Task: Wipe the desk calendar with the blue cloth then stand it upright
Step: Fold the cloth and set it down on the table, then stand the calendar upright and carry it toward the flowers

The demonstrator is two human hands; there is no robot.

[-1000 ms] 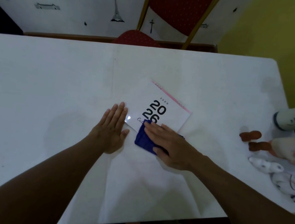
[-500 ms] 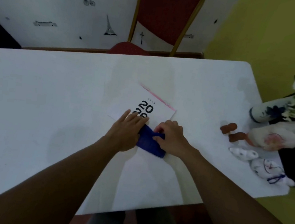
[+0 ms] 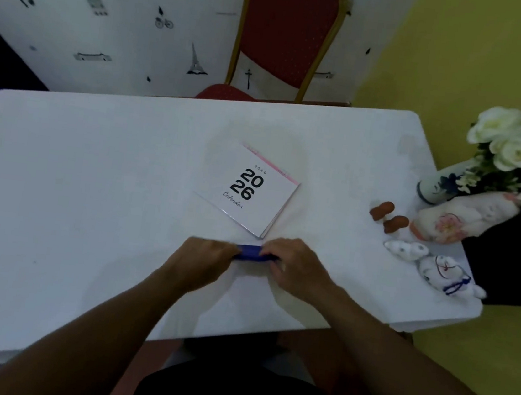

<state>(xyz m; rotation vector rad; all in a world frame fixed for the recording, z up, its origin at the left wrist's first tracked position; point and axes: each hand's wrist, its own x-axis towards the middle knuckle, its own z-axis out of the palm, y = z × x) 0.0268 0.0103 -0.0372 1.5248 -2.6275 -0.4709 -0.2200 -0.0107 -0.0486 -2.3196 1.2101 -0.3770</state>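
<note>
Both hands have pulled back off the desk calendar [image 3: 248, 191], taking the blue cloth [image 3: 254, 253] toward the table's near edge.

Left hand [image 3: 203, 261] and right hand [image 3: 296, 267] each pinch one end of the cloth, now bunched into a narrow soft strip stretched between them, just short of the calendar's near corner. That calendar, a flat rectangle of smooth white card with bold black "2026" and a thin pink strip along its far edge, lies face up and skewed near the middle of the matte white table [image 3: 87, 209]. Small glossy ceramic figurines [image 3: 434, 271] and a vase of white flowers [image 3: 508, 145] crowd the right edge. Bare tabletop stretches wide toward the left edge and the far edge.
</note>
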